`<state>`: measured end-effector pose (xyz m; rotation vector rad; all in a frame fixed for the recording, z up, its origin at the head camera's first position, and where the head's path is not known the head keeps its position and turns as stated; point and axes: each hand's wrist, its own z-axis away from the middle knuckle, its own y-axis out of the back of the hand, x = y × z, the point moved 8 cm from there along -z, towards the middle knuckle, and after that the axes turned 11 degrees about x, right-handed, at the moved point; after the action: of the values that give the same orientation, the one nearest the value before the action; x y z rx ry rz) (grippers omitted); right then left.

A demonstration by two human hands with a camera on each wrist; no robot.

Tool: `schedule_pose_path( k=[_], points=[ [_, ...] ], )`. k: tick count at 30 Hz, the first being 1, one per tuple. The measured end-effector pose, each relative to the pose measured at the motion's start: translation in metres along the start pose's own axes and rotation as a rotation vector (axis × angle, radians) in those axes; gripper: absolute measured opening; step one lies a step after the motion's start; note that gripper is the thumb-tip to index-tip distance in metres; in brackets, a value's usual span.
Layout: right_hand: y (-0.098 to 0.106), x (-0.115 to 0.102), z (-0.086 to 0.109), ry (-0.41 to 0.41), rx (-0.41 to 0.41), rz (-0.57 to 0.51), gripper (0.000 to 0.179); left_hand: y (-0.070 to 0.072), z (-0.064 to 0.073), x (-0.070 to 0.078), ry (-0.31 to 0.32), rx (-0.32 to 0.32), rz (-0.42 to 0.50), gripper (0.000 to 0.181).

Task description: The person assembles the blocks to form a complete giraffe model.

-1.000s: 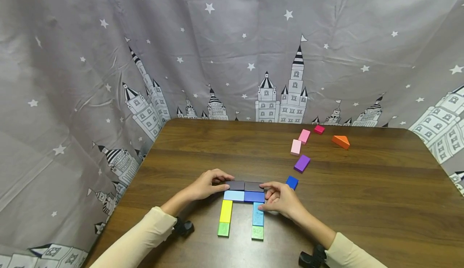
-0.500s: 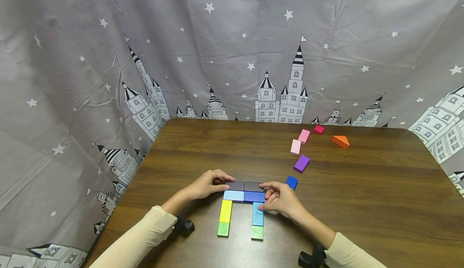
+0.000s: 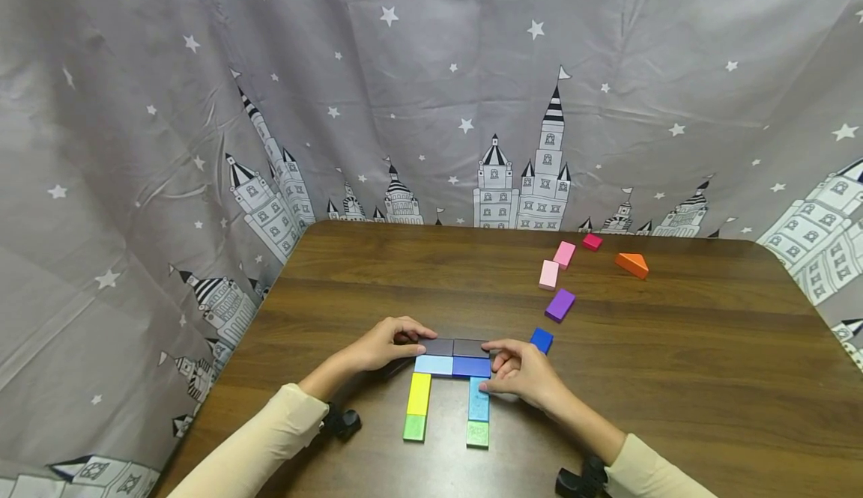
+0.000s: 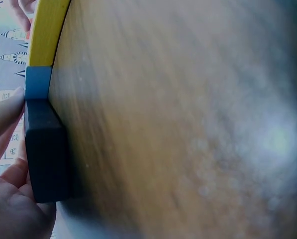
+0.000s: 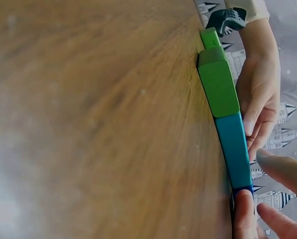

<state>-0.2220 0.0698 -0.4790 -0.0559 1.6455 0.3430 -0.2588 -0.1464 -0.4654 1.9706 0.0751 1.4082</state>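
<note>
Flat coloured blocks form an arch on the table (image 3: 337, 281). Two dark grey blocks, the left one (image 3: 437, 347) and the right one (image 3: 470, 348), lie end to end at its far side. Against them sit a pale blue block (image 3: 434, 365) and a dark blue block (image 3: 471, 367). A yellow block (image 3: 419, 393) with a green block (image 3: 414, 428) makes one leg; a blue block (image 3: 479, 404) with a green block (image 3: 477, 434) makes the other. My left hand (image 3: 384, 344) holds the left dark grey block at its outer end. My right hand (image 3: 529, 373) touches the arch's right side, thumb by the blue block.
Beyond my right hand, a blue block (image 3: 541, 340), a purple block (image 3: 560, 305), two pink blocks, a red block (image 3: 592, 242) and an orange triangular block (image 3: 632, 264) lie scattered. A grey castle-print curtain (image 3: 404, 71) hangs behind the table's far edge.
</note>
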Motion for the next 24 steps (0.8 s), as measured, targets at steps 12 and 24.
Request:
schedule_pose_path(
  k=[12, 24],
  points=[
    [0.03, -0.011, 0.002, 0.032, 0.05, -0.112, 0.049, 0.0, -0.001, -0.001, -0.006, 0.0, 0.013, 0.028],
    [0.087, -0.005, 0.005, -0.01, 0.293, -0.003, 0.042, 0.0, -0.001, 0.0, -0.016, -0.003, 0.017, 0.029]
  ],
)
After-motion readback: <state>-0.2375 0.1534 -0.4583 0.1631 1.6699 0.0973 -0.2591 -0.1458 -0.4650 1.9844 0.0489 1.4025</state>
